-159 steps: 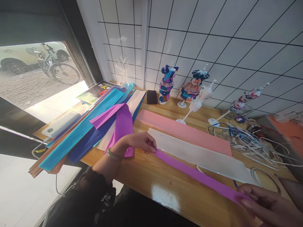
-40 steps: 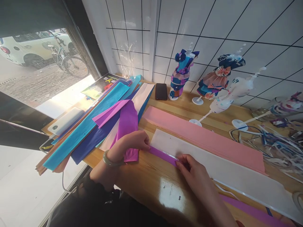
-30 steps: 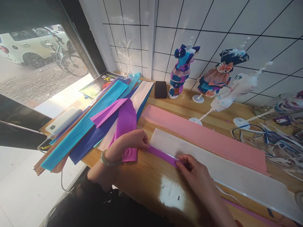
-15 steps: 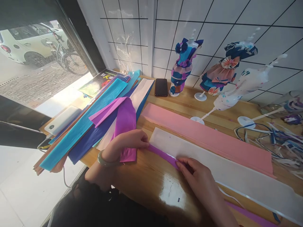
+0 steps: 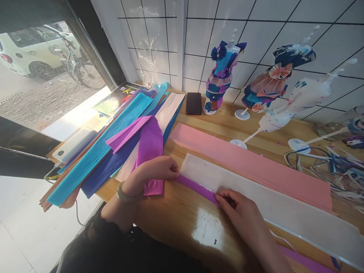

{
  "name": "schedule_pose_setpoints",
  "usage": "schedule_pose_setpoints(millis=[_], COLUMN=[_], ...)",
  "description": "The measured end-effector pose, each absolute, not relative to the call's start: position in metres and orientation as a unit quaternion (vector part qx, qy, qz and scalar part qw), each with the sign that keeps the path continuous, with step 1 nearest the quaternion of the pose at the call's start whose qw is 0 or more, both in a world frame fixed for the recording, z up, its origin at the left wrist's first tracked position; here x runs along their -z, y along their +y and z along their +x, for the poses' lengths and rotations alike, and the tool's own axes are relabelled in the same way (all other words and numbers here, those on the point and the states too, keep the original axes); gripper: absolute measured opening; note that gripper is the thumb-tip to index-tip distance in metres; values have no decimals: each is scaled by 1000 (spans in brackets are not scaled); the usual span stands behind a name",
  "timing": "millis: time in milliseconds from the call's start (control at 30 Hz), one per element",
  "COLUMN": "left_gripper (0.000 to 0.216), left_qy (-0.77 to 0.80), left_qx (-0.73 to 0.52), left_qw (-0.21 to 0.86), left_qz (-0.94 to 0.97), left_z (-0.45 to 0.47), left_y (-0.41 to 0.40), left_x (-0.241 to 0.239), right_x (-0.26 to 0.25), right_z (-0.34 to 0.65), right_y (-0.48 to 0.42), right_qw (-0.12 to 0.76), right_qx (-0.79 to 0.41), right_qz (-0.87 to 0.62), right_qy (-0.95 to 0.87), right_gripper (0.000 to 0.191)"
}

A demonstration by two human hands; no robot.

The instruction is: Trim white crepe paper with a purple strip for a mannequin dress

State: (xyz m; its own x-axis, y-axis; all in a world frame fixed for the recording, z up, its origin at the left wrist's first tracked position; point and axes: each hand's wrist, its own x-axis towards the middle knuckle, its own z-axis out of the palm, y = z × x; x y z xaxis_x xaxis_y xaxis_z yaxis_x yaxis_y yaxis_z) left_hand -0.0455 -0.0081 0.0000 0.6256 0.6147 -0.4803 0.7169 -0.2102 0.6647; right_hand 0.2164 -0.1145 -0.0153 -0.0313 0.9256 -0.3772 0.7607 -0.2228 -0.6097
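Observation:
A narrow purple paper strip (image 5: 196, 185) runs along the near edge of a long white sheet (image 5: 227, 181). My left hand (image 5: 164, 167), with a pale bangle at the wrist, pinches the strip's left end. Farther right along the same strip, the thumb and fingers of my right hand (image 5: 240, 204) are closed on it, and its far part is hidden under that hand. A long pink sheet (image 5: 250, 161) lies just beyond the white one. Beside my left wrist is a wider folded purple paper piece (image 5: 152, 142). More purple strip (image 5: 304, 259) shows beneath my right forearm.
Blue, navy and brown paper lengths (image 5: 99, 151) are piled at the left by the window. A black phone (image 5: 193, 103) lies near the tiled wall. Small dressed mannequins (image 5: 218, 81) stand behind, with a bare white one (image 5: 290, 104) leaning. Tangled paper scraps (image 5: 341, 172) lie at right.
My right hand has slid slightly to the right along the purple strip, so a longer stretch shows between my hands. My left hand stays at its end.

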Motion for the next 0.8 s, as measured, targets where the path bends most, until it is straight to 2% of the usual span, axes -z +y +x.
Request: schedule_pose_setpoints(millis=[400, 800], left_gripper=[25, 23], left_qy=[473, 481], left_qx=[55, 63], left_qw=[431, 443], left_qz=[767, 754], left_z=[-40, -40], left_y=[-10, -9], left_x=[-4, 4], right_x=[15, 12], right_z=[218, 217], right_y=[-113, -111], right_qw=[94, 112], right_qx=[-379, -365], right_qz=[-692, -685], right_qy=[-608, -620], right_gripper=[35, 33])
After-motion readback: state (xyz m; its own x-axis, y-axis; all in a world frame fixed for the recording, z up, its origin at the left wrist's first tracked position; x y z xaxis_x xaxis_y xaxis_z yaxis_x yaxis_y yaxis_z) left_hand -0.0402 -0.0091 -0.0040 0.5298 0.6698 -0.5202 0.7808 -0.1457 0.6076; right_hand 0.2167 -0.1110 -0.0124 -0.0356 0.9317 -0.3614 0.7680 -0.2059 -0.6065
